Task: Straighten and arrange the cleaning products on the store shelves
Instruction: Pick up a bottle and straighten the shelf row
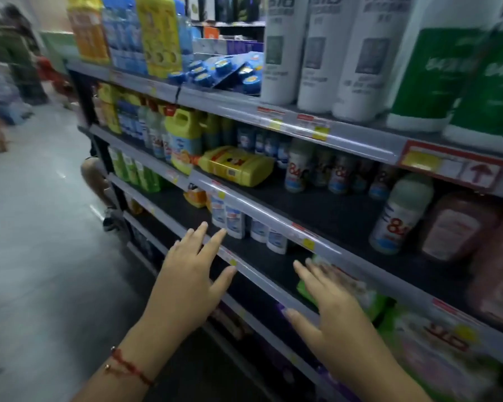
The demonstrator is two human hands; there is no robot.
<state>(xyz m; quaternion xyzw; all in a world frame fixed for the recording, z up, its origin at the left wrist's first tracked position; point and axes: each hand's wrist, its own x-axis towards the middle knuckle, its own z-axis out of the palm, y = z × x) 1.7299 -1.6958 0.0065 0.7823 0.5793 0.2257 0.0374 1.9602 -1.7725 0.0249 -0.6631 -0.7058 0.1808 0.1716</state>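
Note:
My left hand (190, 274) is open with fingers spread, in front of the rail of a lower shelf (262, 277), fingertips just short of several small white-and-blue bottles (235, 222). My right hand (328, 303) is also open and empty, its fingers over the same rail beside a green-and-white pack (346, 282). One shelf up, a yellow bottle (238, 166) lies on its side among upright "84" bottles (298, 166). Another white "84" bottle (401, 216) stands further right next to pink bottles (459, 224).
Tall white bottles (320, 53) and green-labelled jugs (436, 71) fill the top shelf, with blue blister packs (224, 72) lying flat. The aisle floor (35, 227) runs along the left. A blurred person (15, 53) stands at the far left. Another person's leg (95, 178) shows behind the shelf's end.

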